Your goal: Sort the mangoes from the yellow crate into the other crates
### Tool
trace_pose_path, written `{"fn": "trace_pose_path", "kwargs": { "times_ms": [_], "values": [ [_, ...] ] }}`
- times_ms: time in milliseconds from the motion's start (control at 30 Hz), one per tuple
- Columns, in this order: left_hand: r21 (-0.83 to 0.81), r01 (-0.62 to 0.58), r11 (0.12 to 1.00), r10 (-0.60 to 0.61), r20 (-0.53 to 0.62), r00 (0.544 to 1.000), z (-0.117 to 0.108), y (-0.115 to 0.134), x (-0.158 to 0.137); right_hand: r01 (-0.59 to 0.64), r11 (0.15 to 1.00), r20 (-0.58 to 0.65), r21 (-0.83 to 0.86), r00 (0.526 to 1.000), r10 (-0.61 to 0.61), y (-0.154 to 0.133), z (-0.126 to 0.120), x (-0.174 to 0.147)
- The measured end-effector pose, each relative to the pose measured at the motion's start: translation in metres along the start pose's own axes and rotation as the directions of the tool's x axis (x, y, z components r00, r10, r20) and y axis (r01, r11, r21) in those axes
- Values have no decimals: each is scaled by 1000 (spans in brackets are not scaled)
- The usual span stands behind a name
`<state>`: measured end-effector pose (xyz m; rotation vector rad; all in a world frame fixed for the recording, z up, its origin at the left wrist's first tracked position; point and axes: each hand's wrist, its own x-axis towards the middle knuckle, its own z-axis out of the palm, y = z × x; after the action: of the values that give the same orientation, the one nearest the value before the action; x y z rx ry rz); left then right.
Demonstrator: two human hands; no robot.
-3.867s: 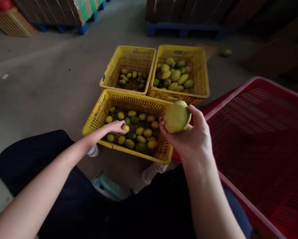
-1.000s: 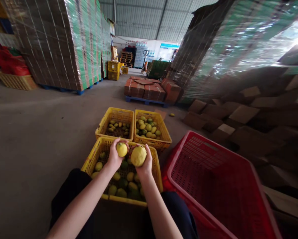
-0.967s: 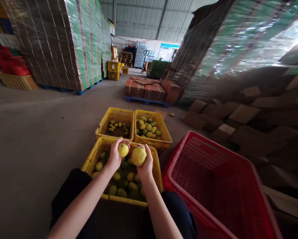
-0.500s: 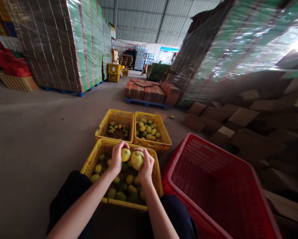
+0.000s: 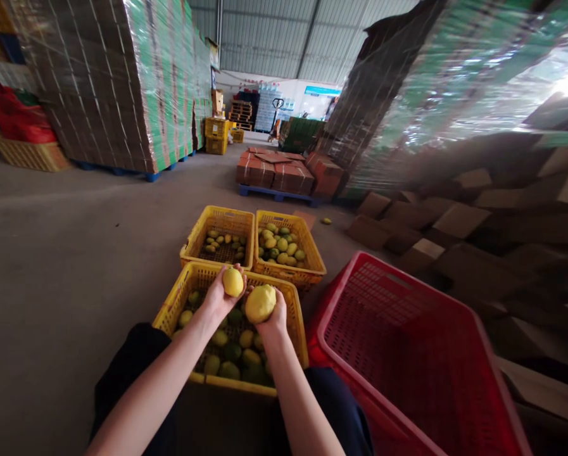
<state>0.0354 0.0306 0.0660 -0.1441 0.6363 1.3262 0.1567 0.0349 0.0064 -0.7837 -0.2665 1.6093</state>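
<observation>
Resting in the upturned palm of my left hand (image 5: 218,296) is a small yellow lemon (image 5: 233,282), with the fingers curled beneath it. My right hand (image 5: 276,316) grips a larger, bumpy yellow lemon (image 5: 260,303), thumb along its right side. Both hands are side by side above the near yellow crate (image 5: 246,387), whose yellow and green lemons (image 5: 230,352) lie below them. Behind it stand two more yellow crates: the left one (image 5: 193,248) holds several small fruits, the right one (image 5: 318,261) a fuller heap.
A large red crate (image 5: 354,386) stands at my right. Flattened cardboard (image 5: 464,218) is piled beyond it. A blue pallet (image 5: 278,195) with bundled cardboard is ahead, between tall wrapped stacks (image 5: 170,82). One loose lemon (image 5: 326,221) lies on the floor.
Both hands have turned their palms upward, rolling the two lemons so other sides show. The left hand's fingers now sit under its lemon rather than over it.
</observation>
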Motion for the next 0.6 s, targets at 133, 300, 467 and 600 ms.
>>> {"fn": "trace_pose_path", "kwargs": {
  "times_ms": [133,300,467,600],
  "values": [
    [147,-141,979,132,69,989,3,-3,-6,65,995,-101,-69,992,-72,-7,20,-20],
    [371,-478,796,390,289,874,0,-13,-12,474,841,-73,-260,859,-506,-7,35,-42],
    [378,-556,740,452,332,828,-4,-18,-9,476,845,-117,-245,850,-513,-2,34,-40],
    [311,-387,868,340,196,920,-2,-18,-3,186,981,-223,-50,956,-193,0,25,-28]
  ]
}}
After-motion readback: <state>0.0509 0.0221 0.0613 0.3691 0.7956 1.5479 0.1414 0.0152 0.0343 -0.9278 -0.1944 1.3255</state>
